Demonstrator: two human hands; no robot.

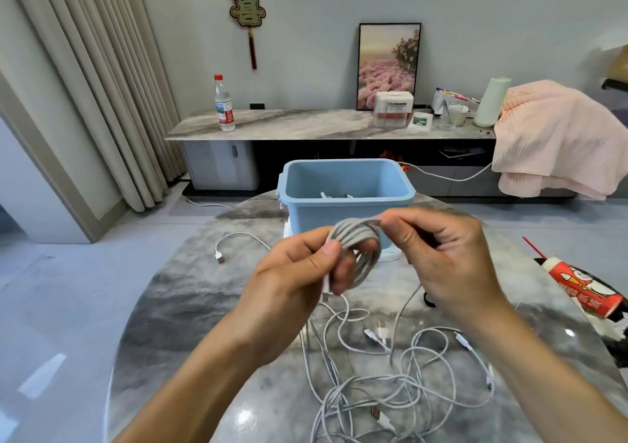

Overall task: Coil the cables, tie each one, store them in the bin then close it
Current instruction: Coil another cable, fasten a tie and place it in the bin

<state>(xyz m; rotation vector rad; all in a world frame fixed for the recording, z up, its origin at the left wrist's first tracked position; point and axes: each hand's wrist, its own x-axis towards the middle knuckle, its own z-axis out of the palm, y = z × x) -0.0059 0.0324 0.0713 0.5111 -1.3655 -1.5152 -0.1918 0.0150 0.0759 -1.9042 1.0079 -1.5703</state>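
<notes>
Bin (346,184) mouth open — loose cables (390,374) clutter the near table (204,306).

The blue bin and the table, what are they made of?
The bin looks like plastic: smooth, matte, one even pale blue, with a moulded rim. The table looks like polished marble or a stone lookalike: grey cloudy veins and shiny reflections of light. Real stone or a printed surface, the picture cannot say.
</notes>
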